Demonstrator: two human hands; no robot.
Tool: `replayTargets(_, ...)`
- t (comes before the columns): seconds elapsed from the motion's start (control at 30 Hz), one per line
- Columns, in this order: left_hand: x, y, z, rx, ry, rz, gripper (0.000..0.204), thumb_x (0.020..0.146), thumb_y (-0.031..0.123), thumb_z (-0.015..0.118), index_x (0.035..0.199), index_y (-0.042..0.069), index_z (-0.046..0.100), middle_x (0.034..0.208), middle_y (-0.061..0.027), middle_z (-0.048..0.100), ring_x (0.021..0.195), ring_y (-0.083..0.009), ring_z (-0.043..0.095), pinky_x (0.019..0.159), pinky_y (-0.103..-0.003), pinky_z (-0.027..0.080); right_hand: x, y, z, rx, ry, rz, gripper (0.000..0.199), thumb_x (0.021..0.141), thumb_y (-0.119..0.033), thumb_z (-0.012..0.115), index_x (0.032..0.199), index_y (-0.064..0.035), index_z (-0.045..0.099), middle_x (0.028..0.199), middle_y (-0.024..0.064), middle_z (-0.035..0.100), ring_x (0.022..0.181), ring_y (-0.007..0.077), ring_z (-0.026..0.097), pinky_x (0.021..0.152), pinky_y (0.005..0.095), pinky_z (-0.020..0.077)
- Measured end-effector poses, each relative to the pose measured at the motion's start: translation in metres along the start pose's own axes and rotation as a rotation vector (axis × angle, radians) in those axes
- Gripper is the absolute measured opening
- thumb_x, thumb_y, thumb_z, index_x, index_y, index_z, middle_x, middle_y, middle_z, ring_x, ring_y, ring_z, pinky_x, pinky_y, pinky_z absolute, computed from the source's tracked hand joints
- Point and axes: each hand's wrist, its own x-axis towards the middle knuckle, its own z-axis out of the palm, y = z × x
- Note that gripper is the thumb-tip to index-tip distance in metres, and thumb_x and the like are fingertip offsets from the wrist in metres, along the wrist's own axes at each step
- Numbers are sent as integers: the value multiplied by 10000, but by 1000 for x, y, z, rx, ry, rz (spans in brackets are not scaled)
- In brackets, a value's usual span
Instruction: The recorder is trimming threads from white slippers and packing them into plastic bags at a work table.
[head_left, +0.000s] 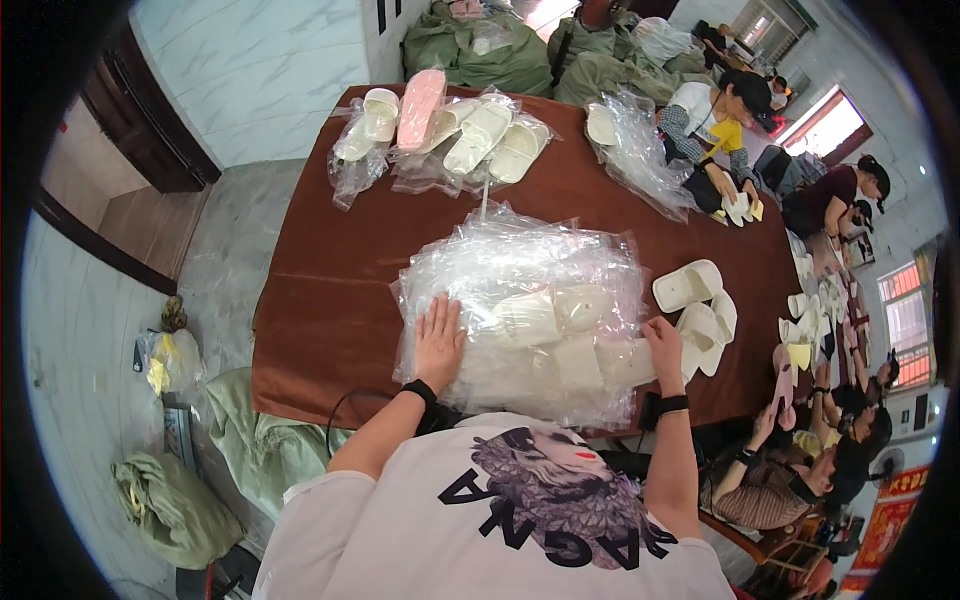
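Note:
A thick stack of clear plastic bags (480, 275) lies on the brown-covered table in front of me. Cream slippers (527, 318) show in the top of the stack, under glossy film. My left hand (438, 340) rests flat on the stack's left side, fingers stretched out. At the right edge, my right hand (662, 350) is closed, its fingers pinched at the bag's edge beside the end of a cream slipper (625, 362). Just right of that hand, several loose cream slippers (690, 287) lie on the cloth, some overlapping.
Bagged cream slippers and a pink slipper (421, 108) lie at the table's far left. Across the table, a person (705, 125) handles slippers beside more bags (640, 150). Other people work along the right. Large green sacks (478, 52) stand behind the table; another sack (175, 505) is at lower left.

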Motion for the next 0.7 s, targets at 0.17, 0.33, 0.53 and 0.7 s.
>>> replayTargets(0.17,4,0,-5,8,26,14,573,978,295,465,1500,131,295,1591,-114,180,1465,-279,171,1166,-485,167,1,-7,45,101,-126,-197,195,897,-184,619,991,-16,647,886,143,693,812,213,662,736,343,501)
replayTargets(0.33,20,20,-3,-16,54,122,586,971,298,477,1503,134,292,1581,-147,199,1458,-301,188,1160,-502,173,32,99,87,-440,139,-321,373,895,-341,616,1047,-1,630,978,212,674,907,338,661,830,425,502)
replayTargets(0.53,-11,0,-3,20,-8,36,579,981,320,455,1504,132,292,1582,-147,191,1461,-313,175,1161,-498,168,25,11,95,-280,-312,-18,504,832,-463,672,989,16,642,944,211,680,883,346,658,799,421,505)
replayTargets(0.7,-12,4,-9,16,-4,14,583,981,301,448,1508,121,275,1587,-138,180,1464,-294,174,1165,-489,172,7,-1,68,-54,-244,7,417,816,-362,718,1021,-1,685,897,152,702,819,256,670,751,389,515)
